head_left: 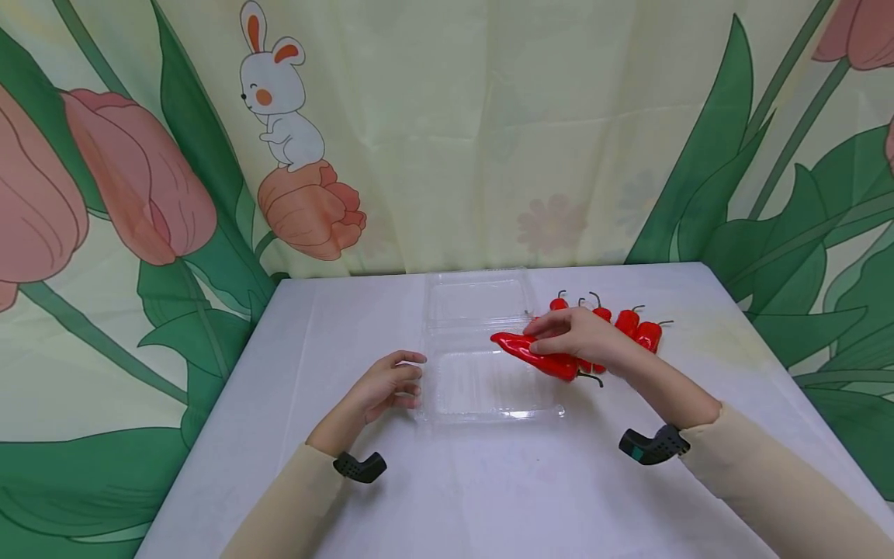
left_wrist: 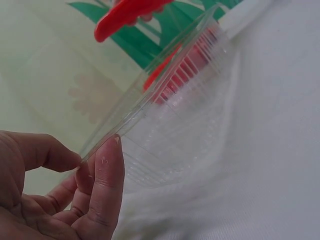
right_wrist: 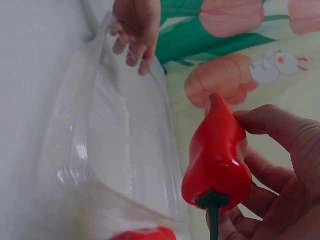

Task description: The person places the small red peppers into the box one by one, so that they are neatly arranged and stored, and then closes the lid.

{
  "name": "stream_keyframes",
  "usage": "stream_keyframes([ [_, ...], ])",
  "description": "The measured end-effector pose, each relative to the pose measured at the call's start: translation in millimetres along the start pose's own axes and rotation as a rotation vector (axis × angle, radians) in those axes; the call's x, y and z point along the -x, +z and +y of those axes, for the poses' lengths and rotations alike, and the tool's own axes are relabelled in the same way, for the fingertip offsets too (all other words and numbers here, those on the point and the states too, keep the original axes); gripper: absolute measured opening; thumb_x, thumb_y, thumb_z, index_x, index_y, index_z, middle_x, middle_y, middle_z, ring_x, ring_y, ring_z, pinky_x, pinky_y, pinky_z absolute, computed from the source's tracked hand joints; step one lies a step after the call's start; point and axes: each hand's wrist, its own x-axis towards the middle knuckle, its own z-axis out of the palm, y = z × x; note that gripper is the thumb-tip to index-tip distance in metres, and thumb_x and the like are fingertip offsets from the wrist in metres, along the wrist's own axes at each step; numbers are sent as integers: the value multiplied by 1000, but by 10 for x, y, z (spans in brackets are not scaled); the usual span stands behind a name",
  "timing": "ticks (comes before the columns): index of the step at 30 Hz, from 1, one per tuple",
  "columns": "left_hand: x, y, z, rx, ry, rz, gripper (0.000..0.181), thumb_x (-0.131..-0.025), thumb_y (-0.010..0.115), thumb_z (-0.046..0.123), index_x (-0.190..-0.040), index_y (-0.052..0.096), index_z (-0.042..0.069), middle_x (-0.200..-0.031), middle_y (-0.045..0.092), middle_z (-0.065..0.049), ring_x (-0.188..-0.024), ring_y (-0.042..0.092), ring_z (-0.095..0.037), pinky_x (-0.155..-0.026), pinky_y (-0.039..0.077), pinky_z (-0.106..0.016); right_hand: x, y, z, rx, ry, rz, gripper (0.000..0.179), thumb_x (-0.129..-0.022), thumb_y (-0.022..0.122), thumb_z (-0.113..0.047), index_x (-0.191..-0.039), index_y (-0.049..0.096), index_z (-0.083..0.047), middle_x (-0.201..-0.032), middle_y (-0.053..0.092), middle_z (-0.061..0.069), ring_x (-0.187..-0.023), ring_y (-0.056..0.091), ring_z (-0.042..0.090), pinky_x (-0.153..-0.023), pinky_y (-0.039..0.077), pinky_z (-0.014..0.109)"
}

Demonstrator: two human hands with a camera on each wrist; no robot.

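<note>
My right hand (head_left: 569, 334) holds a shiny red chili pepper (head_left: 559, 365) by its middle, thumb on one side and fingers on the other. The pepper lies level over the right part of a clear plastic clamshell box (head_left: 457, 400), its green stem (right_wrist: 214, 217) pointing toward the right wrist camera. At the box's left edge, my left hand (head_left: 391, 384) pinches the thin rim (left_wrist: 132, 114) between thumb and fingers. The box's lid (head_left: 478, 299) lies folded back, away from me.
Several more red peppers (head_left: 649, 335) with dark curved stems lie on the table right of the box, partly hidden behind my right hand. A white cloth covers the table (head_left: 482, 497). Behind its far edge hangs a curtain (head_left: 447, 140) printed with tulips and a rabbit.
</note>
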Motion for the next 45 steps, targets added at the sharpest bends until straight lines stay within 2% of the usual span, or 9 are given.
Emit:
stream_keyframes([
  [3, -5, 6, -1, -1, -3, 4, 37, -101, 59, 11, -137, 53, 4, -106, 57, -14, -75, 62, -16, -64, 62, -26, -54, 82, -30, 9, -37, -16, 55, -82, 85, -23, -132, 67, -9, -133, 62, 21, -118, 60, 37, -78, 63, 35],
  [9, -19, 10, -2, -9, -7, 5, 37, -101, 59, 11, -137, 53, 5, -107, 57, -14, -75, 62, -16, -63, 62, -26, -139, 237, -74, 11, -49, -28, 52, -82, 85, -23, -129, 70, -10, -123, 68, 16, -108, 64, 32, -70, 62, 32],
  [16, -25, 19, 8, 0, -24, 17, 38, -100, 59, 11, -137, 53, 5, -112, 59, -15, -75, 61, -16, -63, 62, -26, -271, 410, -85, 43, -79, -19, 50, -80, 87, -20, -127, 71, -8, -120, 70, 14, -106, 66, 30, -74, 63, 34],
  [31, -40, 19, 0, -3, -32, 12, 38, -101, 59, 12, -137, 53, 5, -111, 59, -14, -74, 61, -16, -64, 61, -25, -401, 754, -133, 192, -109, -23, 40, -80, 86, -19, -118, 76, -16, -110, 73, 4, -97, 65, 22, -71, 62, 31],
  [45, -44, 12, 12, -29, -26, 6, 38, -101, 59, 13, -137, 52, 5, -108, 59, -14, -74, 61, -16, -64, 62, -26, -464, 1053, -71, 170, -108, -97, 31, -82, 86, -16, -112, 79, -17, -107, 75, 2, -96, 65, 17, -76, 63, 32],
])
